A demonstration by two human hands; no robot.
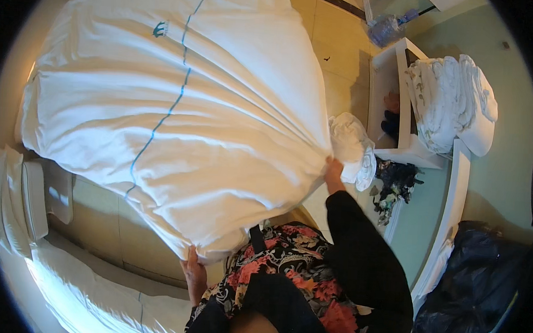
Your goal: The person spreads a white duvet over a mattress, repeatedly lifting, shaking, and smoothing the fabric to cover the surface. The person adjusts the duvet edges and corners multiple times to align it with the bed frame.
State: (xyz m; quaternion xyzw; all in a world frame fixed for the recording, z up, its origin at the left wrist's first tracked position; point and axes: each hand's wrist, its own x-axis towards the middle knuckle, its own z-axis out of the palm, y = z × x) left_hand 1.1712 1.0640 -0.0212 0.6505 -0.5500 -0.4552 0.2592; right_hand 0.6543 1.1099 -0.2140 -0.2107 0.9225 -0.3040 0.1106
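A large white duvet (243, 147) spreads out in front of me, with a wavy blue stripe running along it and a small blue-green emblem near its far end. At its near left corner my left hand (195, 276) is closed on the gathered edge. My right hand (334, 172) grips the right edge, farther away from me. Folds fan out across the fabric from this right-hand grip, and the near edge sags between my two hands. What lies beneath the duvet is hidden.
Crumpled white linen (351, 144) lies on the tiled floor beside a white shelf unit (387, 67) topped with folded white linens (450, 104). Nearby are a dark, littered bag (398, 179) and a large clear bottle (386, 31). Black plastic bags (468, 291) sit lower right; another bed (97, 284) stands lower left.
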